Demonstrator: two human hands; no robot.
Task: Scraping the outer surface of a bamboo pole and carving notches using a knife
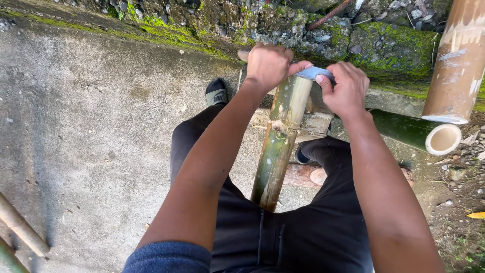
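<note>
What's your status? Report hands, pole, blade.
Left hand and right hand both gripping the knife blade. Blade across the bamboo pole top. Nothing blocking.

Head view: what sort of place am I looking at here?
Most likely an outdoor yard or work spot for bamboo. The ground is a rough concrete slab, edged by a mossy stone wall, with cut bamboo poles lying and leaning about. Both hands hold a blade across an upright bamboo pole.
</note>
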